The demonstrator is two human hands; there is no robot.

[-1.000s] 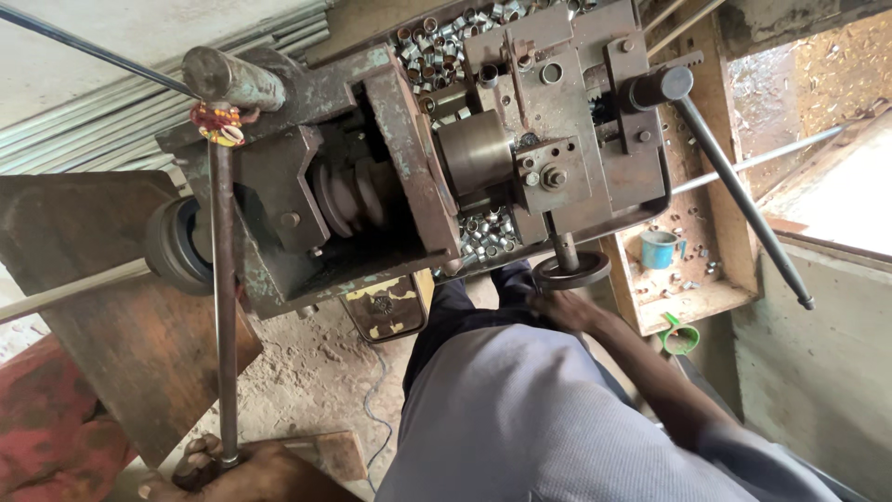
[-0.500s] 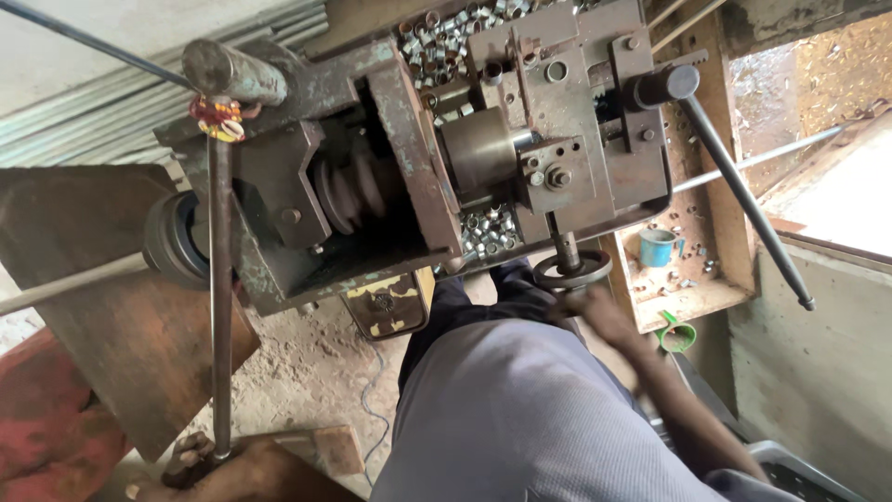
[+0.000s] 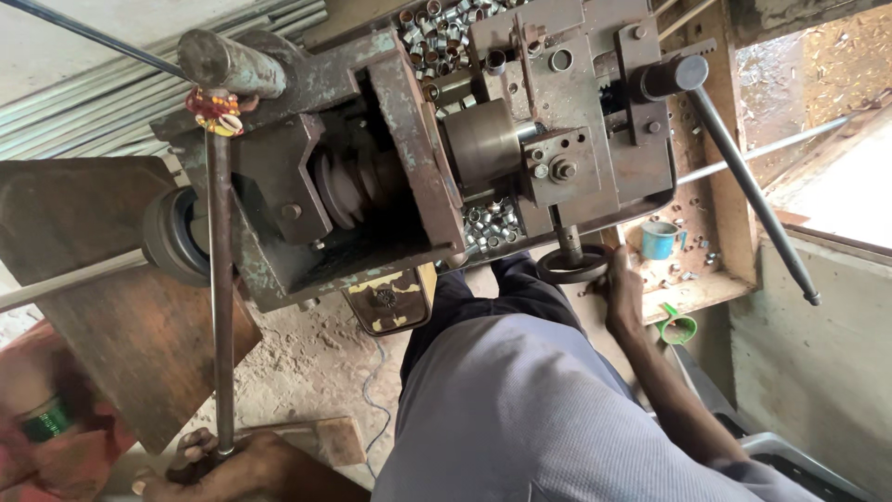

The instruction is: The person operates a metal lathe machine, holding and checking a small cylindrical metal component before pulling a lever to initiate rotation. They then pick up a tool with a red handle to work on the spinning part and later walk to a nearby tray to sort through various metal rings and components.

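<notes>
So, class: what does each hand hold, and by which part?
The left hand grips the long lever at its lower end. The right hand rests on the handwheel rim.

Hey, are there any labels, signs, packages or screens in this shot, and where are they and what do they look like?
No packages, signs or screens show.
Plate: the only label-like thing, hanging under the machine above the person's lap; roughly square, yellow with dark worn patches.
Left hand: grips the long lever, away from the plate.
Right hand: rests at the handwheel, right of the plate.
</notes>
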